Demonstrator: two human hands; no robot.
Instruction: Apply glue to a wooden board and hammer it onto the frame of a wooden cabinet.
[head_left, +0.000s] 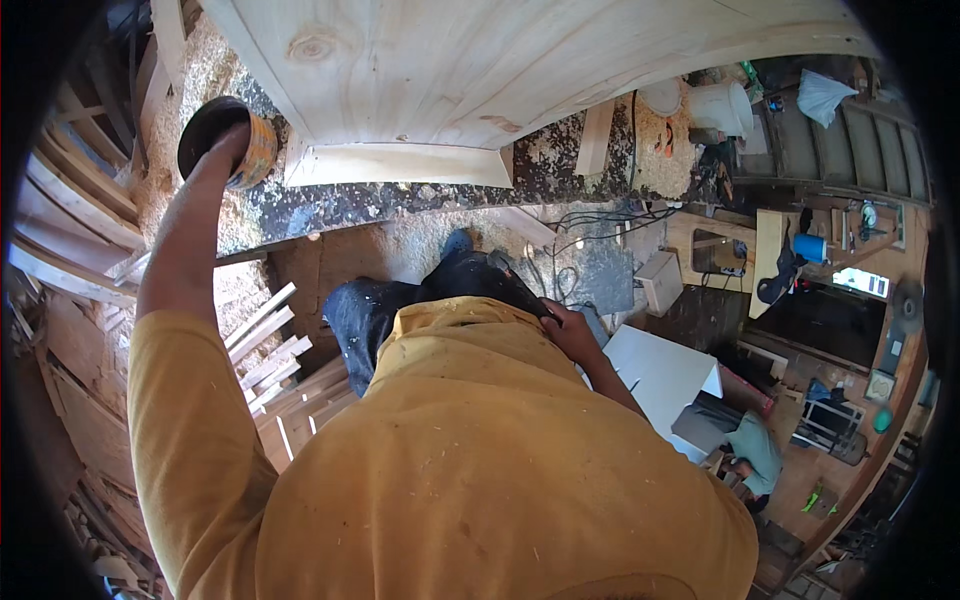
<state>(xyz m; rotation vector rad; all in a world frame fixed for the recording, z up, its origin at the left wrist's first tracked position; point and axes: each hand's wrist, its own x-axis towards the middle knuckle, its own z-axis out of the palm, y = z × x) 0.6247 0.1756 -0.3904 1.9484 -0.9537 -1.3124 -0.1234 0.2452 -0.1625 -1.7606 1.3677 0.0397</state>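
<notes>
Beside pale planed boards [480, 60], left hand [228, 140] grips round tin [225, 140].

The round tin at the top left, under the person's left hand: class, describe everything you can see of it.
The round tin is a short cylinder with a dark top, rim or lid, and a yellow-orange printed side wall, apparently metal. It stands tilted on the sawdust-covered bench, just left of the pale wooden panel. The left hand reaches up and rests on its top, covering part of it. Whether it is open or lidded cannot be told.
</notes>
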